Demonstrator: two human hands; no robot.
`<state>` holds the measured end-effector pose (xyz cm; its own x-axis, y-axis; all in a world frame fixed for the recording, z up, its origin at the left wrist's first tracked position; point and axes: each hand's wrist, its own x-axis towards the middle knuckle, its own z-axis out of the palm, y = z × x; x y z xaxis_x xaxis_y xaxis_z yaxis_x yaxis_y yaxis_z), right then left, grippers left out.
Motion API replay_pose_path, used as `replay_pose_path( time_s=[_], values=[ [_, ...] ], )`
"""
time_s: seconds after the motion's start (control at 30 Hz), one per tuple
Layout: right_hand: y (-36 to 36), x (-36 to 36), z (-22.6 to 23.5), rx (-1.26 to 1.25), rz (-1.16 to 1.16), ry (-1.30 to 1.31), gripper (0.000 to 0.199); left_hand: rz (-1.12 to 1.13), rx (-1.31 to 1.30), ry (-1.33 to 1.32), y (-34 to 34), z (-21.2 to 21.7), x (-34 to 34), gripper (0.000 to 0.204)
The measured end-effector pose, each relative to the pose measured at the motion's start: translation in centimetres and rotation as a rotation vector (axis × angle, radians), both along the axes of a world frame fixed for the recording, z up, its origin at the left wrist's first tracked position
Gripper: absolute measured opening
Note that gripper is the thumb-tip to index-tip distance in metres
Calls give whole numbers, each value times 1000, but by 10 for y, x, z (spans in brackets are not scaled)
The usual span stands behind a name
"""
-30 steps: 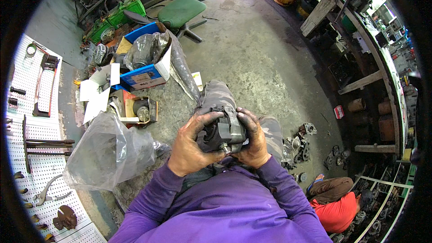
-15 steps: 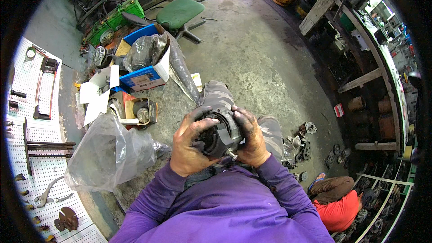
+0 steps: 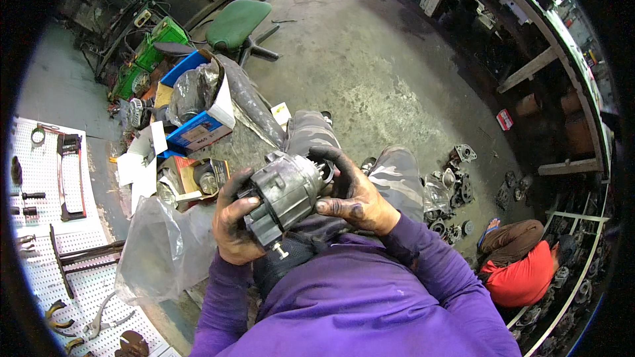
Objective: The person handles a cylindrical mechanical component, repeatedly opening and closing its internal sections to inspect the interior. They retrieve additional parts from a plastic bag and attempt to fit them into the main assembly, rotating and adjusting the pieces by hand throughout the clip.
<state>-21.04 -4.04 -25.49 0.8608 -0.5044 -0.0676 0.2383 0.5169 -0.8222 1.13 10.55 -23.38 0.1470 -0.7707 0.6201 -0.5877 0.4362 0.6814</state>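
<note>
I hold a grey metal motor housing (image 3: 284, 192), roughly cylindrical, with a bolt sticking out at its lower end, in front of my chest above my lap. My left hand (image 3: 233, 221), black with grease, wraps around its left and lower side. My right hand (image 3: 352, 193), also greasy, grips its right end with the fingers curled over the top. The housing lies tilted, its long side facing up. My purple sleeves come in from the lower edge.
A workbench at the left carries a clear plastic bag (image 3: 155, 251), open cardboard boxes (image 3: 198, 129) and papers. A white pegboard (image 3: 46, 225) holds tools. A green chair (image 3: 237, 23) stands behind. Metal parts (image 3: 453, 188) lie on the concrete floor; a person in red (image 3: 522, 264) crouches at the right.
I have turned the housing in my hands: its round open end faced up before, now its grey side does. My right hand shifted to the right end.
</note>
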Motion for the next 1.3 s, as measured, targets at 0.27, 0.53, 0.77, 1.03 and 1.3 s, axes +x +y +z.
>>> replay_pose_path(
  time_s=[0.27, 0.53, 0.77, 1.03, 1.3],
  values=[
    [-2, -7, 15, -95, -52, -86, 116, -33, 238, 309, 28, -39, 0, 63],
    [-3, -15, -4, -42, -72, -19, 82, 15, 82, -41, 11, -52, 5, 77],
    [7, -9, -23, 394, -115, -14, 69, -135, 238, -215, -12, 6, -6, 103],
    [11, -10, -59, 834, -82, -297, 56, -105, 336, 142, -38, 5, -48, 125],
    [9, -10, -78, 874, 25, -572, 55, -281, 408, 540, -40, 22, -50, 91]
  ],
)
